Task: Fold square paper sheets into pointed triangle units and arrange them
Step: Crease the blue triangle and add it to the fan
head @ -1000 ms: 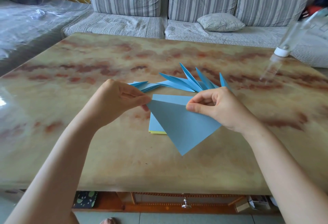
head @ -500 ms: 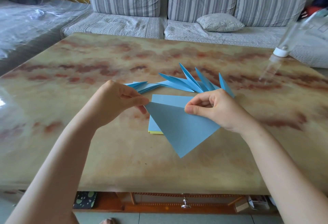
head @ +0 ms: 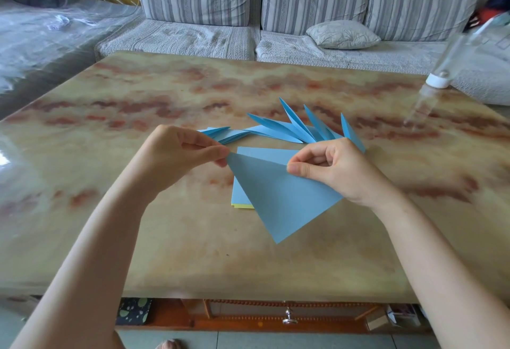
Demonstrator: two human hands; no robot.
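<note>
I hold a blue paper sheet [head: 278, 196] folded into a triangle above the table, its point hanging down toward me. My left hand [head: 176, 155] pinches its upper left corner. My right hand [head: 334, 172] pinches the top edge near the right corner. Under the sheet lies a small stack of square sheets [head: 242, 194], blue on top with a yellow one showing at the bottom edge. Behind my hands a row of several finished blue pointed units [head: 289, 130] fans across the table, some standing on edge with tips up.
The marble-patterned table [head: 138, 224] has its near edge just below my forearms. A clear bottle with a white cap [head: 438, 78] rests at the far right edge. A striped sofa with a cushion [head: 342, 35] stands behind the table.
Both hands and the folded sheet have drifted slightly left and up. The grip on the paper is unchanged.
</note>
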